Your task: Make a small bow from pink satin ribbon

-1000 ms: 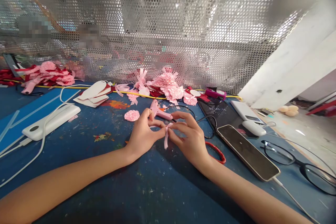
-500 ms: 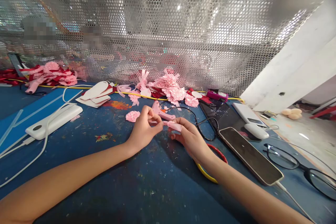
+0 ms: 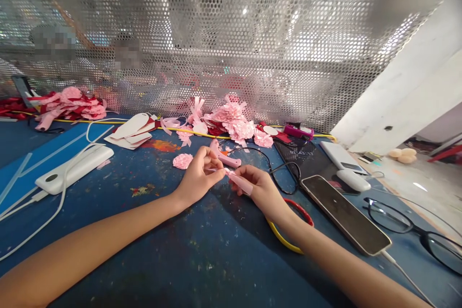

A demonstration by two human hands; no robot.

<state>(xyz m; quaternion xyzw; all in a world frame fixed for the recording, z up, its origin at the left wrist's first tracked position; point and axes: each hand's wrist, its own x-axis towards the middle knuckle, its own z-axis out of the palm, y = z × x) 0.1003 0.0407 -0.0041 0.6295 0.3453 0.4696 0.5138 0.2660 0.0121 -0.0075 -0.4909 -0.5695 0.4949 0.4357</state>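
Observation:
A strip of pink ribbon (image 3: pixel 241 183) is stretched between my two hands above the blue table, bunched at its middle. My left hand (image 3: pixel 202 173) is closed, pinching the bunched end between thumb and fingers. My right hand (image 3: pixel 258 185) grips the ribbon's other side, and a flat tail lies across its fingers. Just beyond my hands lies a pink glue gun (image 3: pixel 227 158) with a black cord. A round pink ruffled rosette (image 3: pixel 182 160) rests on the table left of it, close to my left knuckles.
Pink and dark red ribbon rosettes (image 3: pixel 234 122) are heaped by the perforated metal screen (image 3: pixel 216 57). White card pieces (image 3: pixel 132 130) and a white power strip (image 3: pixel 75 167) lie left. Scissors with red-yellow handles (image 3: pixel 281 238), a phone (image 3: pixel 344 214) and glasses (image 3: pixel 388 214) lie right.
My right fingers have curled inward and turned the ribbon, so its flat tail now slants down to the right. My left hand has stayed nearly in place, still pinching.

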